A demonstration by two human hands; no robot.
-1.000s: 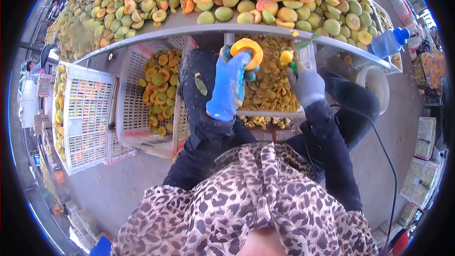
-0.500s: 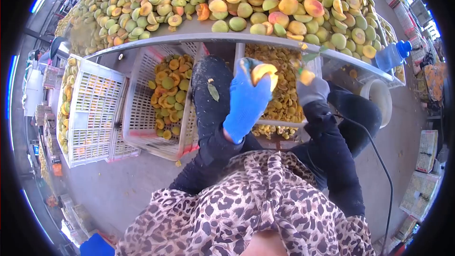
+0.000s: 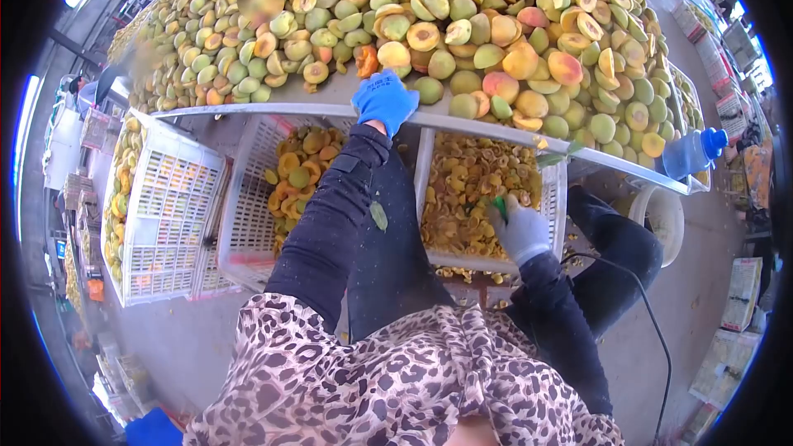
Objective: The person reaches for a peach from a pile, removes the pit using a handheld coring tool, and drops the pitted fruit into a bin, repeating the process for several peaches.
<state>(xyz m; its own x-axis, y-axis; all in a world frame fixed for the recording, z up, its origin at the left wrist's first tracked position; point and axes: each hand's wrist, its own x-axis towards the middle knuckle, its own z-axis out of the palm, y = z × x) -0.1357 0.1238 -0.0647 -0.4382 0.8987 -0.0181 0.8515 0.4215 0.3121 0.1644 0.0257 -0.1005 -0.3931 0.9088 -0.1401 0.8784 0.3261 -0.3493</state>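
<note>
My left hand (image 3: 386, 103), in a blue knit glove, reaches over the metal rim of the fruit table (image 3: 289, 110). Just beyond it lie a mushy orange fruit piece (image 3: 366, 60) and many halved stone fruits (image 3: 423, 35), which look like peaches or apricots. Its fingers point away from me and are hidden behind the back of the hand. Lower down, my right hand (image 3: 524, 233), in a pale grey glove, is closed around a small green-handled tool (image 3: 500, 206); the tool's working end cannot be made out. This hand hovers over a white crate (image 3: 489, 262) of yellow-brown fruit scraps (image 3: 467, 186).
Left of my legs stands a crate (image 3: 235, 231) of fruit halves, with another full crate (image 3: 165, 215) beside it. A blue-capped bottle (image 3: 690, 155) rests at the table's right corner above a white bucket (image 3: 665, 219). A black cable (image 3: 648, 301) hangs at my right.
My left hand has moved up and left from above the scrap crate to the table rim; the fruit half it held no longer shows. My right hand has lowered over the scraps.
</note>
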